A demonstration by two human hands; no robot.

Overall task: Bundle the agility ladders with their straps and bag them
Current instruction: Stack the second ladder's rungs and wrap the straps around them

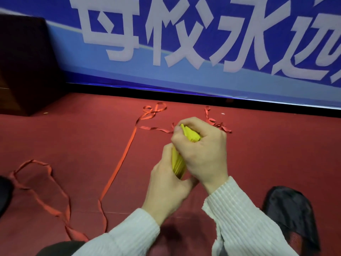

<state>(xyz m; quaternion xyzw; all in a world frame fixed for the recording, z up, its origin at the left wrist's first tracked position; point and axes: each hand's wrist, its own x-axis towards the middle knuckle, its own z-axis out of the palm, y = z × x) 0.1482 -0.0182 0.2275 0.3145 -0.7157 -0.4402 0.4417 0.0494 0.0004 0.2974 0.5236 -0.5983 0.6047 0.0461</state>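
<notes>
Gripping yellow rungs (178,161): both hands' grip closed | red carpet (276,145) | blue banner (203,78)

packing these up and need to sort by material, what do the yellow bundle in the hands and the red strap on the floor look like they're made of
Yellow bundle of flat slats: probably smooth plastic, judging by the even, slightly glossy faces and straight edges.
Long red strap: seems woven fabric webbing, matte; it lies limp, twisting and looping on the red carpet.

We see a yellow rung bundle (178,161), red-orange straps (121,159) on dark red carpet (267,154), white ribbed sleeves (245,218), a blue banner (60,58) with white characters across the top, a black shoe (289,215) lower right
</notes>
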